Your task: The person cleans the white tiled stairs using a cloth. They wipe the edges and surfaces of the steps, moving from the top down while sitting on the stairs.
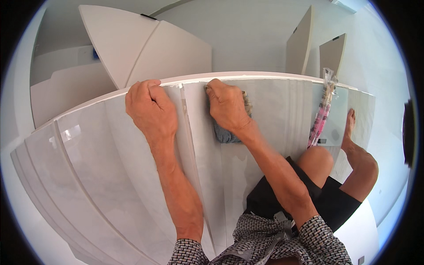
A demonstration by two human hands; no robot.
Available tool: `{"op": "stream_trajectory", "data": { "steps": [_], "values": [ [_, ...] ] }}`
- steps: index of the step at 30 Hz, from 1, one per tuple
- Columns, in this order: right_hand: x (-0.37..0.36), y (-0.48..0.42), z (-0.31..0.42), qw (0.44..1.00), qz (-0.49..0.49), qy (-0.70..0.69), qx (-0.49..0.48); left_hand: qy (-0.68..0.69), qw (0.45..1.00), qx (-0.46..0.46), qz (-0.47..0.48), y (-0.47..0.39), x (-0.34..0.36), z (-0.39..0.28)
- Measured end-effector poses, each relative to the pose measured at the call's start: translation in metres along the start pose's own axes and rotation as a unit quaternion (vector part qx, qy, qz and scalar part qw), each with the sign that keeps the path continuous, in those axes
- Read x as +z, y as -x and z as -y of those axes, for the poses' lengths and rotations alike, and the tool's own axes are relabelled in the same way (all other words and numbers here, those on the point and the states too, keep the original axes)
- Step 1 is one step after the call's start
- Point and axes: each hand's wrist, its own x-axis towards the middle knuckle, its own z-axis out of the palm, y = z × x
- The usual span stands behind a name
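A glossy pale marble-look surface (265, 109) spreads before me, with a white rim along its far side. My left hand (153, 107) is curled at this far edge, left of a narrow raised seam; its fingertips are hidden. To the right of the seam, my right hand (228, 104) is closed on a worn blue-grey cloth (227, 134), which lies bunched on the surface under and beside the fist. Part of the cloth, brownish and frayed, shows past the knuckles.
Pale cabinet doors (172, 49) stand open beyond the rim, with narrower ones (299, 43) at the upper right. A pink-and-clear plastic-wrapped bundle (319, 122) lies near my bent knee. My bare foot (351, 119) rests at the right. Long ridges (79, 179) cross the surface at left.
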Motion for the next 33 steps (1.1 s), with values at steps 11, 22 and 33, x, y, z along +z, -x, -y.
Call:
{"op": "stream_trajectory", "data": {
  "steps": [11, 22, 33],
  "values": [
    [0.0, 0.023, 0.009, 0.991, -0.035, -0.036, -0.123, -0.024, 1.0, 0.0, -0.01, 0.003, 0.001, 0.0],
    [0.002, 0.009, 0.008, 0.998, -0.038, -0.018, -0.056, -0.011, 1.0, 0.005, -0.003, 0.004, 0.001, 0.001],
    [0.005, 0.008, 0.007, 0.99, -0.065, -0.006, -0.122, -0.011, 1.0, 0.01, -0.001, 0.002, 0.002, -0.003]
  ]
}}
